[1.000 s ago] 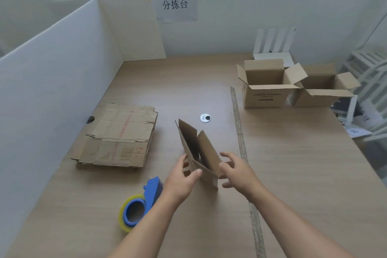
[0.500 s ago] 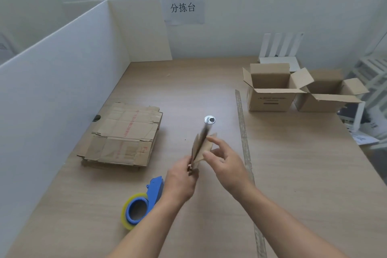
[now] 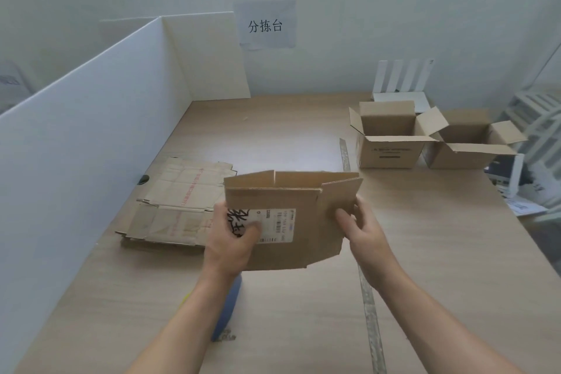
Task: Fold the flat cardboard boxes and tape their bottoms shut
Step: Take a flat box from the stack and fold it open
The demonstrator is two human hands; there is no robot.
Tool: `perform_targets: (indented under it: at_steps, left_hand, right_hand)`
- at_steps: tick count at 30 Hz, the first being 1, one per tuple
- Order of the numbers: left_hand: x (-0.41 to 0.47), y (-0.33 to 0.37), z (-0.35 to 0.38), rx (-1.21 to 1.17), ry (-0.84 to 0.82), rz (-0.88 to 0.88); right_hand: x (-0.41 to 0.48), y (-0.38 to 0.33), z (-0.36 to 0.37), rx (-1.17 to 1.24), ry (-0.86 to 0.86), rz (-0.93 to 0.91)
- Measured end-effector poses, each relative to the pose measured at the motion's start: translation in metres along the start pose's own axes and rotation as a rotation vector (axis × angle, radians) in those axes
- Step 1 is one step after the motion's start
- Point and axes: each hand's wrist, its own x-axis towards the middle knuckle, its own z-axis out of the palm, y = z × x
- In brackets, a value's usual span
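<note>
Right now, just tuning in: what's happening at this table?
A person holds a partly opened cardboard box above the table with both hands. The left hand grips its labelled side, and the right hand pinches a flap at its right end. No tape shows on it. A stack of flat boxes lies to the left beside the white partition, and two open boxes stand at the far right. The blue tape dispenser lies mostly hidden under the left forearm.
</note>
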Motion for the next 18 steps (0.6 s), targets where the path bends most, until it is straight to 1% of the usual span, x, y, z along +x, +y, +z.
perform_targets:
  at_steps: [2,3,7,10,12,13,15,18]
  left_hand:
    - [0.0,0.004,0.005,0.04,0.052,0.029]
    - [0.0,0.007,0.007,0.029,0.035,0.051]
    - [-0.001,0.012,0.013,-0.146,-0.121,0.098]
    - [-0.004,0.01,0.013,-0.217,-0.179,0.093]
    - [-0.006,0.011,0.01,-0.19,-0.195,0.103]
    - [-0.006,0.012,0.008,-0.14,-0.2,0.116]
    - [-0.005,0.012,0.005,-0.046,-0.2,0.13]
    - [-0.007,0.008,0.001,0.003,-0.215,0.117]
  right_hand:
    - [-0.004,-0.006,0.008,0.019,-0.014,-0.054]
    - [-0.005,-0.007,0.011,0.027,-0.022,-0.067]
    - [-0.013,-0.011,0.023,-0.018,-0.042,-0.138]
    - [-0.018,-0.019,0.026,-0.076,0.026,-0.278]
    - [-0.019,-0.022,0.025,-0.152,0.072,-0.4]
    - [-0.018,-0.022,0.022,-0.188,0.074,-0.435]
    - [-0.017,-0.016,0.014,-0.254,0.031,-0.424]
    - [-0.016,-0.005,0.005,-0.283,-0.084,-0.305]
